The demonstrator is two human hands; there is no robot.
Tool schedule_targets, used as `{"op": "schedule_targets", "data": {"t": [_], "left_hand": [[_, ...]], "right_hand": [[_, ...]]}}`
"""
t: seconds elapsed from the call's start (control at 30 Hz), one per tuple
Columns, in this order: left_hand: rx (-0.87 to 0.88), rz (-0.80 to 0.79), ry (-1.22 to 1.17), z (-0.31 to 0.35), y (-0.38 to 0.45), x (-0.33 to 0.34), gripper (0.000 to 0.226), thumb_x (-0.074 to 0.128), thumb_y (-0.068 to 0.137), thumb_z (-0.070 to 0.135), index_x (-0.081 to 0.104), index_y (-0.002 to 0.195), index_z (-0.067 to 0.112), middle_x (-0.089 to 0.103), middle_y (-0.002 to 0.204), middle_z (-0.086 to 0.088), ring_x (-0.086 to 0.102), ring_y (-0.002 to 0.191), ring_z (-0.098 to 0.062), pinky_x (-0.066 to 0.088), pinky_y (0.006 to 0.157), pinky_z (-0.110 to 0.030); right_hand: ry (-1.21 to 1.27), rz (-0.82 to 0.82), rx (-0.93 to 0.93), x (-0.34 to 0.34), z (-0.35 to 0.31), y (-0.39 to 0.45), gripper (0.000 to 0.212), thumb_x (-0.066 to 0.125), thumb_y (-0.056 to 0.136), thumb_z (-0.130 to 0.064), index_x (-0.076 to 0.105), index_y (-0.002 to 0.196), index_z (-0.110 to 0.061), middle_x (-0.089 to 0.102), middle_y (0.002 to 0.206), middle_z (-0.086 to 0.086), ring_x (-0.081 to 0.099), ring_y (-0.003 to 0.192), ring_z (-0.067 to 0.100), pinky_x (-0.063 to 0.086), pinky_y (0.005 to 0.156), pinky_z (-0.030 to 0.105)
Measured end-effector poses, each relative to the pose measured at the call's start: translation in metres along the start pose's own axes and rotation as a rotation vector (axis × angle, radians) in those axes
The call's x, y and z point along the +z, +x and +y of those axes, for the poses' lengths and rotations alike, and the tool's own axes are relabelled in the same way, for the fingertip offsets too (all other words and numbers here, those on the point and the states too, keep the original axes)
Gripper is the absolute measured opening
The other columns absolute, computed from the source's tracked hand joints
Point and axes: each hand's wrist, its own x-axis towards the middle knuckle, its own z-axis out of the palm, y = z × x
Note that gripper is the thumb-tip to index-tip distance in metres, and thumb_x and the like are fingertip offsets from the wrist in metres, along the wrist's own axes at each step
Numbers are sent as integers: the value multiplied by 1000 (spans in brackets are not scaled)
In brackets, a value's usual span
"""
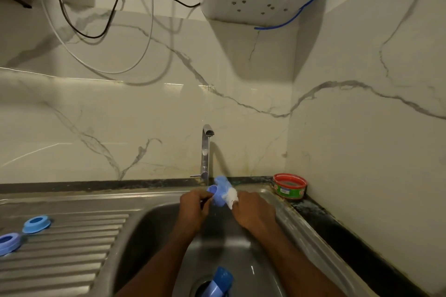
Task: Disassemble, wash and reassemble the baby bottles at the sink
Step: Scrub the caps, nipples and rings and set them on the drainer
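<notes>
Scrubbing a bottle part over the sink basin

Left hand [193, 205] fingers were closed on a small blue plastic cup-shaped bottle part [217, 196]; right hand [253, 210] fingers clamped a soapy blue-and-white brush [225, 188] against it. Both forearms reached forward over the steel sink [144, 224]. Two blue screw rings [36, 224] lay on the drainboard, another blue piece [220, 281] at the drain: washing seemed midway, reassembly ahead.

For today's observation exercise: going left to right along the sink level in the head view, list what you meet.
Darker blue ring → lighter blue ring on the ribbed drainboard → left hand → right hand → red-rimmed tub in the corner.
</notes>
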Motion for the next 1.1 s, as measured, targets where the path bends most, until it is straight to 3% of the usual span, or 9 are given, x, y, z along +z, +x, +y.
{"op": "schedule_targets", "data": {"t": [0.07, 0.17, 0.4, 0.57, 0.67, 0.83, 0.9, 1.0, 1.1], "left_hand": [[13, 12, -23, 1, 0, 2, 19, 71, 91, 7, 76, 93, 26, 70, 89, 15, 65, 85, 4, 51, 83, -11], [-46, 37, -20, -2, 0, 3, 17, 71, 92, 9, 77, 101, 22, 71, 96, 12, 63, 87, 3, 55, 86, -21], [-9, -29, 8, -1, -2, 5, 12, 65, 96, 12, 68, 101, 23, 62, 92, 15, 59, 85, 3, 42, 76, -6], [-143, 48, -108, -4, -1, 10, 5, 70, 94, 18, 65, 92, 19, 63, 87, 11, 62, 81, -3, 49, 73, -17], [-172, 54, -127, -7, 1, 13, 19, 79, 87, 31, 65, 89, 19, 65, 88, 8, 62, 80, -5, 52, 72, -21], [-178, 39, -133, -7, 5, 15, 33, 89, 74, 31, 62, 89, 20, 55, 102, 5, 54, 88, -2, 44, 73, -9], [-162, 47, -142, -8, 5, 19, 31, 87, 76, 29, 60, 90, 25, 57, 101, 7, 55, 90, -2, 46, 77, -14], [-149, 16, -218, -10, 6, 19, 28, 81, 84, 26, 58, 98, 30, 67, 99, 10, 66, 91, -2, 58, 85, -32], [-146, -9, -282, -5, 8, 16, 48, 82, 82, 26, 51, 119, 28, 68, 108, 8, 68, 97, -5, 59, 87, -35]], "right_hand": [[-52, 27, -34, -1, 3, 0, 32, 39, 105, -29, 59, 124, -13, 64, 119, 12, 63, 109, 33, 49, 86, 44], [15, 25, -91, -2, -1, -1, 40, 42, 105, -40, 55, 137, -19, 62, 131, 8, 60, 118, 28, 47, 94, 40], [-85, 32, -50, -1, 7, -4, 30, 38, 103, -29, 59, 119, -15, 65, 116, 10, 63, 106, 32, 46, 77, 42], [-21, 25, -93, -1, -5, -6, 41, 41, 106, -40, 54, 139, -19, 61, 133, 10, 60, 119, 27, 47, 97, 39], [8, 15, -59, 0, -7, -1, 45, 46, 105, -44, 51, 142, -20, 59, 139, 5, 57, 122, 22, 43, 97, 32], [-18, 51, -27, -12, 6, 12, 42, 44, 106, -39, 55, 139, -16, 60, 137, 7, 58, 124, 23, 42, 104, 35], [-76, 20, -62, -15, 13, 16, 42, 44, 105, -41, 56, 139, -18, 61, 137, 5, 59, 122, 21, 42, 102, 32], [-163, 120, -101, -11, 26, 24, 39, 43, 105, -39, 60, 134, -19, 67, 126, 5, 64, 111, 21, 46, 88, 30], [-126, 66, -99, -7, 40, 31, 39, 37, 108, -33, 59, 131, -10, 64, 125, 13, 63, 112, 26, 46, 84, 31]]}}
